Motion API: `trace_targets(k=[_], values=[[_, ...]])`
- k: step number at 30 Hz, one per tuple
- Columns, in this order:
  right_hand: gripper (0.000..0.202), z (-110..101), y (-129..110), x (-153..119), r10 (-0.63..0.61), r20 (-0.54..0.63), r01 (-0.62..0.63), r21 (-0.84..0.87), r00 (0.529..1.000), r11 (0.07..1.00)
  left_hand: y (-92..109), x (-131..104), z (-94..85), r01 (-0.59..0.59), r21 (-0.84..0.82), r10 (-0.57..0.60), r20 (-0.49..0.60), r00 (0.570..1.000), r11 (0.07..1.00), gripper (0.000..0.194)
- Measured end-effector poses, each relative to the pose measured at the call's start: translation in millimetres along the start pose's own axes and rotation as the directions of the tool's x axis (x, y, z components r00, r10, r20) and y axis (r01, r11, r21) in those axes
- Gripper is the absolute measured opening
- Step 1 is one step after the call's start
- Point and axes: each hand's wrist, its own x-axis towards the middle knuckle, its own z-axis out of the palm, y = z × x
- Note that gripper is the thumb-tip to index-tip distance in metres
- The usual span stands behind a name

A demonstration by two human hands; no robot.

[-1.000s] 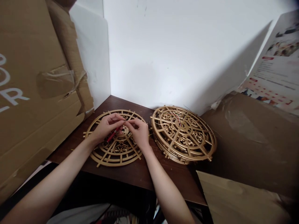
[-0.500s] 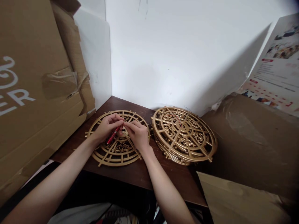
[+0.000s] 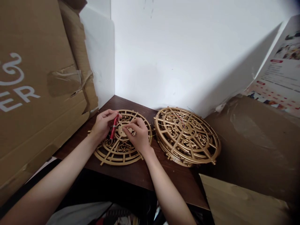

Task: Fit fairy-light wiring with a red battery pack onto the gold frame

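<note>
My left hand (image 3: 101, 125) is closed on a slim red pen-like tool (image 3: 113, 128) with a silver band, pinching its top while it points down. Thumb and fingertips of my right hand (image 3: 140, 135) are pressed together over the middle of a flat gold openwork disc (image 3: 124, 163). Whatever lies in that pinch is too small to make out. The disc rests flat on the dark brown table (image 3: 138, 178) under both hands; it has spokes, rings and scrollwork panels. A thin yellowish wire shows at its right edge.
A tilted stack of similar gold discs (image 3: 187, 143) stands at the right, thin red and white wires on top. Cardboard boxes flank the table at left (image 3: 47, 125) and right (image 3: 253, 137). Behind rises a white wall (image 3: 173, 56).
My hands have moved apart: the left went a little up and left with the red tool, now more upright. The right stays over the disc's centre. The view has shifted slightly.
</note>
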Motion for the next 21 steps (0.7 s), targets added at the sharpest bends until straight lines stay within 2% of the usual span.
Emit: trace_targets(k=[4,7,12,21], values=[[0.017,6,-3,-3,-0.086,0.14,0.074,0.085,0.986,0.994,0,3,1.9,0.02,-0.024,-0.022,-0.096,0.995,1.0,0.018],[0.019,8,-6,-5,-0.106,0.189,0.093,0.075,0.976,0.993,0,4,2.8,0.051,0.003,-0.05,-0.146,0.988,0.999,0.017],[0.019,9,-9,-6,-0.12,0.171,0.109,0.074,0.978,0.991,-3,5,3.9,0.086,0.017,-0.079,-0.256,0.963,0.996,0.018],[0.021,14,-14,-11,-0.168,0.15,0.163,0.046,0.974,0.986,-7,-1,11.3,0.023,0.134,0.012,-0.252,0.968,0.991,0.017]])
